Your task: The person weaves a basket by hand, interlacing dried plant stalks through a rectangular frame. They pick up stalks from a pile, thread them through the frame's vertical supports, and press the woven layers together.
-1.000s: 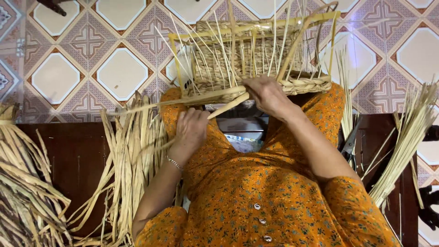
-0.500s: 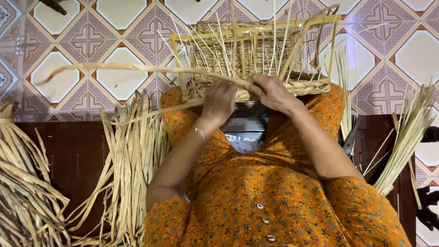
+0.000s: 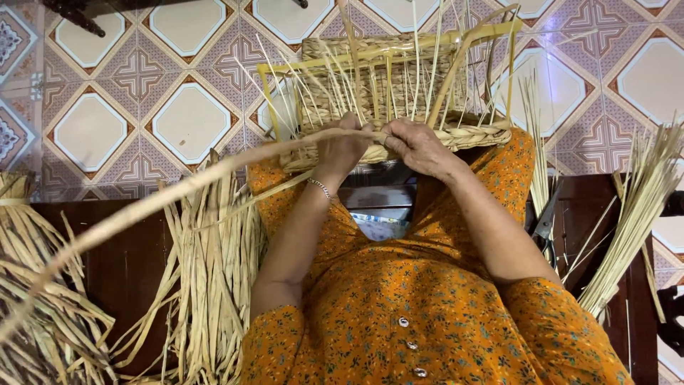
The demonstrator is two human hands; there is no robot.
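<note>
A half-woven straw basket [image 3: 399,93] on a yellow wire frame rests against my knees, with loose upright strands sticking out of it. My left hand [image 3: 343,147] and my right hand [image 3: 415,145] meet at its braided near rim. Both pinch a long pale reed strand [image 3: 178,189] that sweeps away to the left and down. A thin bracelet circles my left wrist. My orange flowered dress fills the lower middle.
A bundle of dried reeds [image 3: 210,271] lies on the dark wooden bench at my left, and more reeds [image 3: 32,314] at the far left. Another sheaf [image 3: 627,221] fans out at the right beside scissors [image 3: 545,228]. Patterned floor tiles [image 3: 142,78] lie beyond.
My left hand rose from the reed bundle on my lap to the basket rim, bringing a long strand with it. My right hand stayed on the rim.
</note>
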